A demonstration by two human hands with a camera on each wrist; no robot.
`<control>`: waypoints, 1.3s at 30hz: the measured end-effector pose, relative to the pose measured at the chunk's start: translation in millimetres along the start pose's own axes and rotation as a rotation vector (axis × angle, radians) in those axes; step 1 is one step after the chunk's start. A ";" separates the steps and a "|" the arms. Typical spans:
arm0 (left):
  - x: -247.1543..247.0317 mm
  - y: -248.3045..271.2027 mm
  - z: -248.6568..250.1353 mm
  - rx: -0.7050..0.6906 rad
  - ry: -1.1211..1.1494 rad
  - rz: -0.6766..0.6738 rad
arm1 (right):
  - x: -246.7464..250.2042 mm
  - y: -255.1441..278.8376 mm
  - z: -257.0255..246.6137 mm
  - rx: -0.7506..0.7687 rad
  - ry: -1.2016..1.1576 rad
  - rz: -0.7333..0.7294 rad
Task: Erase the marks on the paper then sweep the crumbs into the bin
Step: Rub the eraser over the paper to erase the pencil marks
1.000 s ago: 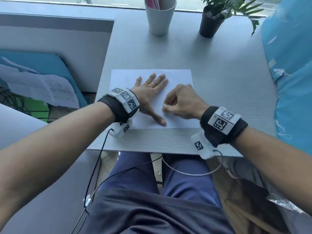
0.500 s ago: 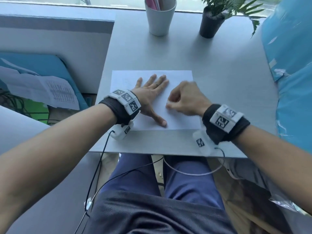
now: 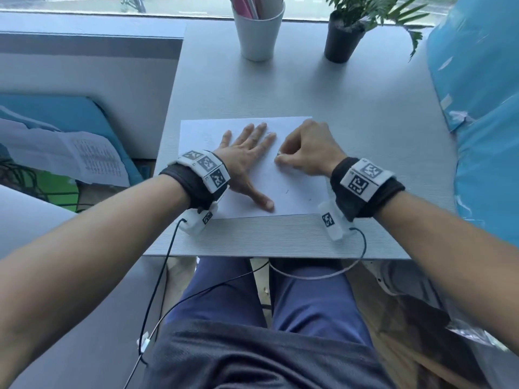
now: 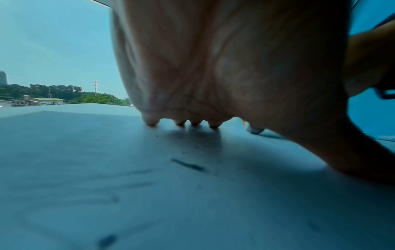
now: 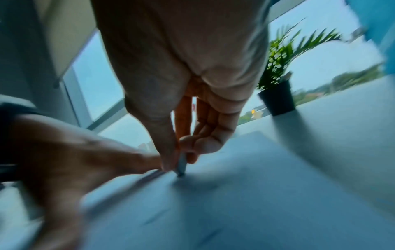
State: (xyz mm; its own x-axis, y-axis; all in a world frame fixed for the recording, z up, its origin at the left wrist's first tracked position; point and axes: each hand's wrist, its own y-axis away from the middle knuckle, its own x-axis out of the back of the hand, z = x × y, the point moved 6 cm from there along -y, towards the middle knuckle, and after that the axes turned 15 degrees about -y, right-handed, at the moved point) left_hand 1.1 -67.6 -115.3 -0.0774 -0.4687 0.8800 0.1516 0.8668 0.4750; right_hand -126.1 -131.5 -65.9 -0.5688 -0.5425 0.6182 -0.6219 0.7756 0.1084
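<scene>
A white sheet of paper point(image 3: 295, 195) lies on the grey desk point(image 3: 351, 108). My left hand point(image 3: 250, 153) lies flat on the sheet with straight fingers, holding it down. My right hand point(image 3: 306, 153) pinches a small white eraser point(image 3: 278, 153) between thumb and fingers, its tip on the paper just right of the left fingers. In the right wrist view the eraser point(image 5: 181, 167) touches the sheet below the pinching fingertips. Dark crumbs point(image 4: 188, 165) and faint pencil marks point(image 4: 107, 240) show on the paper point(image 4: 149, 211) in the left wrist view. No bin shows in any view.
A white cup point(image 3: 258, 29) with pens and a potted plant point(image 3: 344, 37) stand at the desk's far edge. A blue plastic-wrapped bulk point(image 3: 483, 108) lines the right side. Papers point(image 3: 70, 158) lie on a blue surface to the left. Cables point(image 3: 157, 290) hang from both wristbands over my lap.
My right hand has rubbed the eraser back and forth, moving up the sheet toward the left fingertips. The left hand has stayed flat in place.
</scene>
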 end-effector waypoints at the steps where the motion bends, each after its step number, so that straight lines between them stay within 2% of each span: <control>1: -0.1 -0.4 0.2 -0.001 -0.001 -0.003 | -10.7 6.6 -5.5 0.027 0.028 -0.059; 3: -0.5 -0.6 0.6 -0.003 -0.006 -0.008 | -27.9 21.1 -15.0 0.067 0.051 -0.205; 4: -0.6 -0.1 0.9 -0.005 -0.007 -0.013 | -24.7 17.6 -11.8 0.050 0.051 -0.203; 7: 1.4 0.9 1.9 0.001 -0.003 -0.010 | 1.5 -0.4 0.9 0.001 0.013 -0.018; 8: 1.8 1.3 1.7 0.004 0.000 -0.011 | -1.4 1.3 1.3 0.000 0.009 -0.019; 11: 0.8 0.6 1.9 -0.001 -0.003 -0.008 | -30.8 23.7 -14.4 0.066 0.039 -0.223; 12: 0.5 0.6 2.2 -0.006 -0.005 -0.011 | -28.4 20.8 -12.8 0.054 0.041 -0.229; 15: 2.0 0.9 3.1 -0.004 0.000 -0.010 | 2.8 -4.6 -1.1 0.009 0.011 -0.025; 16: 2.8 1.6 3.1 -0.001 0.000 -0.008 | 2.5 -4.7 -1.7 0.012 0.015 -0.007; 20: 0.7 0.5 1.8 0.000 -0.009 0.004 | -34.0 23.5 -18.6 0.077 0.061 -0.243; 24: 2.7 2.8 2.7 0.007 0.005 0.002 | 2.2 -7.0 -2.8 0.007 0.022 -0.008; 25: 2.7 2.7 2.9 0.007 0.003 0.003 | -1.7 -3.6 -4.7 0.011 0.024 -0.017; 28: 1.1 0.8 1.7 0.007 -0.013 0.007 | -35.0 25.0 -22.6 0.094 0.073 -0.234; 29: 0.9 1.2 1.6 0.007 -0.012 0.003 | -32.5 23.3 -21.5 0.081 0.075 -0.239; 32: 2.4 2.8 2.8 0.011 0.004 -0.005 | -0.1 -3.2 -6.2 0.012 0.030 -0.031; 33: 3.5 3.3 3.1 0.013 0.009 -0.001 | 0.9 -3.8 -6.4 0.012 0.031 -0.009; 37: 1.8 1.9 3.1 0.010 -0.007 -0.003 | -35.8 23.7 -21.8 0.080 0.060 -0.239; 39: 1.4 2.6 3.5 0.008 -0.004 -0.001 | -14.7 3.5 -8.5 0.011 0.049 -0.119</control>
State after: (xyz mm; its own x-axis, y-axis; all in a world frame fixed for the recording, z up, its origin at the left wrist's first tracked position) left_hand -2.0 -65.4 -112.8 -0.0816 -0.4688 0.8795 0.1440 0.8677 0.4758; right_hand -115.4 -118.1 -68.0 -0.4635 -0.6139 0.6390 -0.6896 0.7028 0.1750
